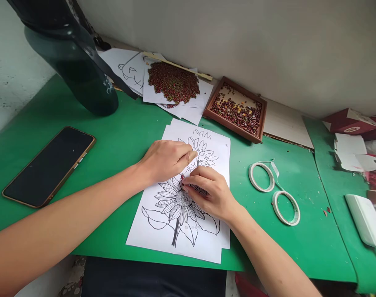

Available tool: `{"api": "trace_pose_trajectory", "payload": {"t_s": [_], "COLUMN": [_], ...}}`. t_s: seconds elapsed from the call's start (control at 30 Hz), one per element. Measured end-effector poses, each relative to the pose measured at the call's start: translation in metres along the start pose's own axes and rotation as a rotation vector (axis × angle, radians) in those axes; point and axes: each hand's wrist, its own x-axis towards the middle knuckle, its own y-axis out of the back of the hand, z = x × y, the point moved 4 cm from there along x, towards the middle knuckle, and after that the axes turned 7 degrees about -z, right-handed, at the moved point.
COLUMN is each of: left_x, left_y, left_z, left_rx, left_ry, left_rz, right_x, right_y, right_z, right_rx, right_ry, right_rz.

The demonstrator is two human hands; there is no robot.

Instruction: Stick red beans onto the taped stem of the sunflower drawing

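A white sheet with a black line drawing of sunflowers (188, 214) lies on the green table (126, 128) in front of me. My left hand (166, 160) rests on the sheet's upper part, fingers curled and pressed against the paper. My right hand (206, 190) sits over the lower flower's centre, fingertips pinched together on a small dark red bean at the flower's edge. The bean is mostly hidden by the fingers.
A pile of red and green beans (173, 82) lies on papers at the back. A wooden tray (237, 109) of mixed beans stands beside it. Two tape rolls (274, 192) lie to the right, a phone (50, 165) to the left, a dark bottle (73, 62) behind it.
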Motion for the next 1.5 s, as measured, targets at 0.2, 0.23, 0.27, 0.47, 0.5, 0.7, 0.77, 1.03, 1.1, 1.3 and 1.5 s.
{"api": "trace_pose_trajectory", "payload": {"t_s": [0.2,0.23,0.27,0.47,0.5,0.7,0.77,1.03,1.1,1.3,1.5], "left_x": [-0.0013,-0.0012,-0.0011,0.0,0.0,-0.0005,-0.0005,-0.0002,-0.0003,-0.0004,-0.0004], "left_y": [0.0005,0.0004,0.0004,0.0003,0.0004,0.0005,0.0004,0.0003,0.0003,0.0001,0.0], "left_z": [-0.0006,-0.0005,-0.0003,0.0003,0.0002,-0.0006,-0.0006,-0.0003,-0.0002,-0.0002,0.0003], "left_rx": [0.002,0.002,0.001,0.011,0.013,0.007,0.008,0.01,0.015,0.014,0.015], "left_ry": [0.0,0.0,0.001,-0.002,-0.002,-0.002,-0.003,0.006,0.006,0.003,-0.003], "left_rz": [-0.002,-0.002,-0.001,-0.004,-0.006,-0.004,-0.005,-0.008,-0.009,-0.006,-0.003], "right_x": [-0.0005,-0.0004,-0.0003,-0.0007,-0.0008,-0.0003,-0.0001,-0.0025,-0.0031,-0.0022,-0.0014], "right_y": [0.0044,0.0039,0.0034,0.0012,0.0011,0.0006,0.0006,0.0023,0.0023,0.0009,0.0006], "right_z": [-0.0024,-0.0025,-0.0026,-0.002,-0.002,-0.002,-0.0022,0.0001,0.0013,0.0009,-0.0002], "right_rx": [0.037,0.035,0.033,0.009,0.004,-0.022,-0.026,0.004,0.003,-0.029,-0.04], "right_ry": [-0.009,-0.008,-0.004,0.025,0.029,0.034,0.032,0.015,0.009,0.005,-0.001], "right_rz": [-0.004,-0.015,-0.026,-0.047,-0.047,-0.047,-0.048,-0.005,0.015,0.004,-0.004]}}
